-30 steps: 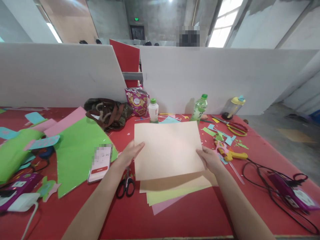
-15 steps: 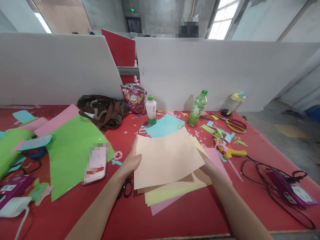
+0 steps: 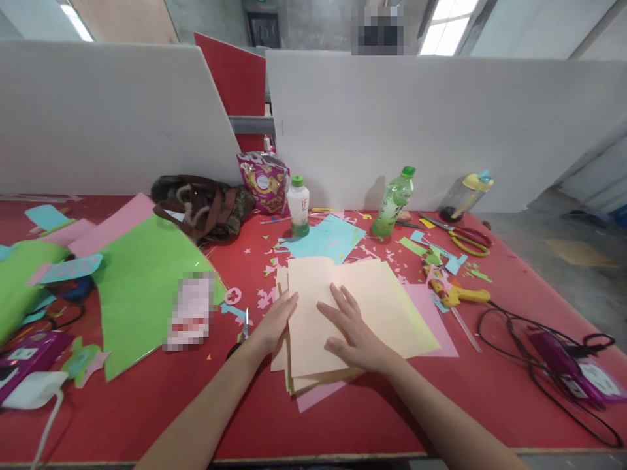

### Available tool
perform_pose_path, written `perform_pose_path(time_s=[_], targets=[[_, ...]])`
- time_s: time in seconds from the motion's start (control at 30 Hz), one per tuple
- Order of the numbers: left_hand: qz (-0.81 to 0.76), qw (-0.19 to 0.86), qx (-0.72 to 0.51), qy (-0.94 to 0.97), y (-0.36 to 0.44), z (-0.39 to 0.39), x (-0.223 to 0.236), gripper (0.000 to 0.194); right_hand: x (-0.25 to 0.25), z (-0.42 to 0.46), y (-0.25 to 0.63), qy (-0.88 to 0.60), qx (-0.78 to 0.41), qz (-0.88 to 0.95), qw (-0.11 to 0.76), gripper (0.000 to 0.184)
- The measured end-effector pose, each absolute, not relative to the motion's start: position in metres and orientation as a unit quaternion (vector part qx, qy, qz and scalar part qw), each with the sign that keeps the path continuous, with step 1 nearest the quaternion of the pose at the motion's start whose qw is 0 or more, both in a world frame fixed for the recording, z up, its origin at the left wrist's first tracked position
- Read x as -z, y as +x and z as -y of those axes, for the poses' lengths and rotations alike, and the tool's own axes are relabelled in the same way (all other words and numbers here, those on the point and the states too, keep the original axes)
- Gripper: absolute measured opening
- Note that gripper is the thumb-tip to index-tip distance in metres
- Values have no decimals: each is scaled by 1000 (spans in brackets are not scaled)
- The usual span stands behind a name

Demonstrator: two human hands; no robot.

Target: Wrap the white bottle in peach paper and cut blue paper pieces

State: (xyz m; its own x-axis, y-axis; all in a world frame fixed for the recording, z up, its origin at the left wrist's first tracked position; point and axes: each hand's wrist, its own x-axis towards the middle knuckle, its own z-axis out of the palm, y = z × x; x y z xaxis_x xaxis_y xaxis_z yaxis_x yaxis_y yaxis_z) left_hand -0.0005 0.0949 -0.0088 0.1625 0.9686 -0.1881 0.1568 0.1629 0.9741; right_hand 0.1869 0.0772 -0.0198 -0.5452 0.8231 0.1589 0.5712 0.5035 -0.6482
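Observation:
A peach sheet of paper (image 3: pixel 309 339) lies folded over in front of me, atop a stack of peach and yellow sheets. My left hand (image 3: pixel 277 323) pinches its left edge, thumb on top and the other fingers mostly hidden. Spread across the folded sheet, my right hand (image 3: pixel 353 333) presses down with fingers apart. A yellow sheet (image 3: pixel 425 338) sticks out at the stack's right, and pink paper (image 3: pixel 435 320) shows beneath. Just left of my left hand are scissors (image 3: pixel 245 325), their handles partly behind my forearm.
Green sheets (image 3: pixel 142 294) and a phone (image 3: pixel 189 313) lie left. Behind stand a white bottle (image 3: pixel 298 207), a green bottle (image 3: pixel 394 203), a snack bag (image 3: pixel 264 183) and a bag (image 3: pixel 206 209). Right are a yellow glue gun (image 3: pixel 465 296), large scissors (image 3: pixel 470 241) and a corded power strip (image 3: pixel 568 365).
The raised peach sheet has come down onto the stack and is folded over. My right hand has left its right edge and now lies flat on it. The view has tilted down slightly.

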Motion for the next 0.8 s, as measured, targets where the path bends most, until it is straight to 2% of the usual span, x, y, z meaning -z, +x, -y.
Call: perform_pose_path(time_s=[0.13,0.3,0.43,0.6,0.7,0.8], targets=[[-458,663,-423,415,6,-92,7,47,20,-76,182,-389,-275,831,287,50],[-399,696,-467,371,7,-92,8,62,13,-83,178,-514,-472,572,431,69],[-377,704,-463,386,5,-89,1,73,2,-85,178,-519,-639,385,418,75],[-385,711,-469,356,6,-85,-7,93,0,-82,180,-462,-701,357,408,62],[-412,705,-481,319,6,-88,-5,92,2,-81,181,-453,-703,361,412,60],[-406,712,-496,289,5,-90,0,79,2,-81,182,-464,-703,358,403,62]])
